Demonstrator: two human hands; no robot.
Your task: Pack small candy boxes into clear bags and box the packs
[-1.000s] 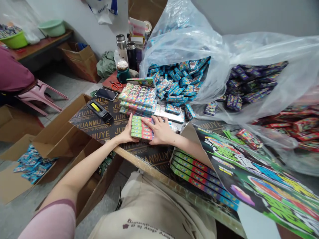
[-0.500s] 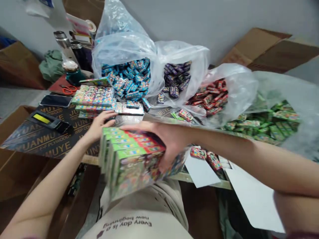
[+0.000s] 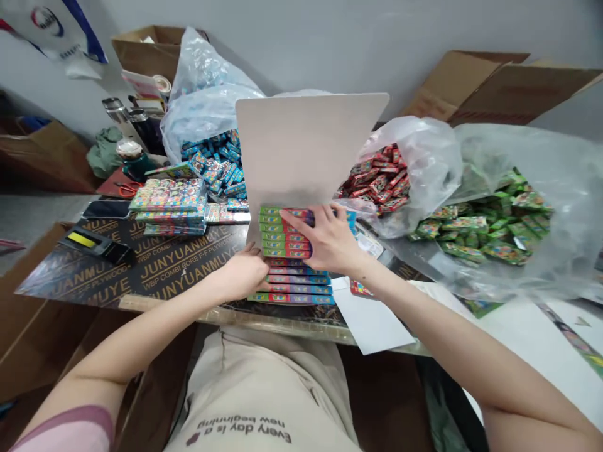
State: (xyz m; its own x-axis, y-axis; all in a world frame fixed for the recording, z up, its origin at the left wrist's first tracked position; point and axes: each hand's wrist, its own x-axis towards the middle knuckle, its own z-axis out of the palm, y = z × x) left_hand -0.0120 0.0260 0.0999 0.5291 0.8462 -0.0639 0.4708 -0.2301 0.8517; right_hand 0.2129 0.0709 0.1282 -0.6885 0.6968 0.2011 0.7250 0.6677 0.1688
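My right hand [image 3: 333, 240] grips the upper block of small printed boxes [image 3: 277, 237], thumb and fingers spread across its top; green, red, purple and blue ends show. Under and in front of that block lie more rows of boxes [image 3: 301, 290] in the same colours, close to the table's front edge. My left hand [image 3: 247, 273] is closed at the left side of these rows, with some of its fingers hidden. Behind the boxes a large plain white card [image 3: 311, 147] stands up, leaning slightly back; its lower edge is covered by the boxes and my right hand.
Plastic bags hold blue [image 3: 221, 164], red [image 3: 379, 179] and green packs [image 3: 499, 220]. At left are stacked wrapped packs [image 3: 169, 201], a tape-cutter-like black tool [image 3: 94, 243], a phone [image 3: 107, 209], red scissors [image 3: 128, 189] and bottles [image 3: 141, 129]. White paper [image 3: 370, 320] overhangs the front edge.
The block of boxes my right hand held tilted over the table edge now rests farther in on the table. The white card now stands behind it. My left hand has moved right and closed.
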